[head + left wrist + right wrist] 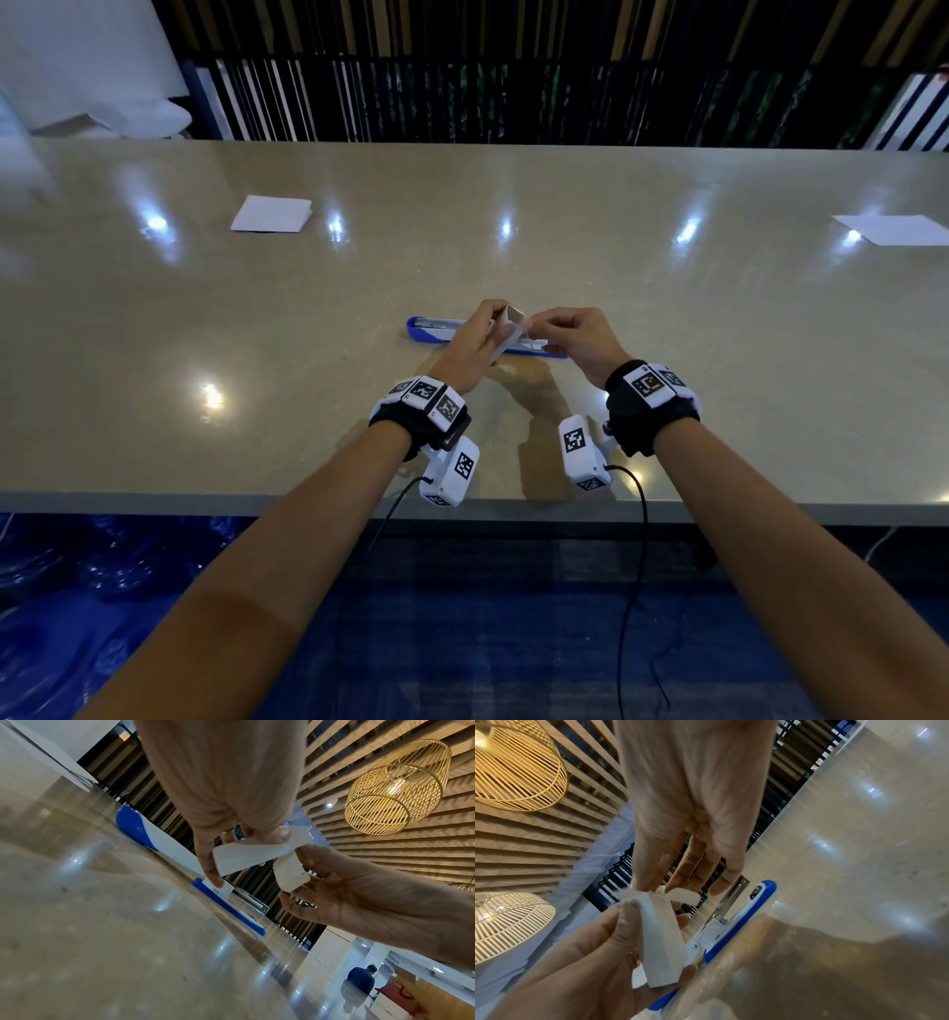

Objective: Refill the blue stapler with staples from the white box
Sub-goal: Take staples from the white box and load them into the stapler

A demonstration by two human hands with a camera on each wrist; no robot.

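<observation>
Two hands on white box (pixel 506 334), above opened blue stapler (pixel 430 330) | left hand (pixel 475 339) grips body; right hand (pixel 575 336) pinches end flap | light, crushable card (probably): hold narrow sides

Both forearms outstretched, left hand (pixel 470 342) and right hand (pixel 583 336) close together, fingers (pixel 654 874) pinched.

Head view: hands cover the middle of the blue stapler (pixel 429 329), only its two ends show. White box (pixel 506 334) contents not visible in any view; open end faces away or is covered by fingers (pixel 652 874). Staples: can't tell. Left-wrist view: distant person (pixel 359 983) blurred. Paper sheet (pixel 893 229) cut by right edge.
</observation>
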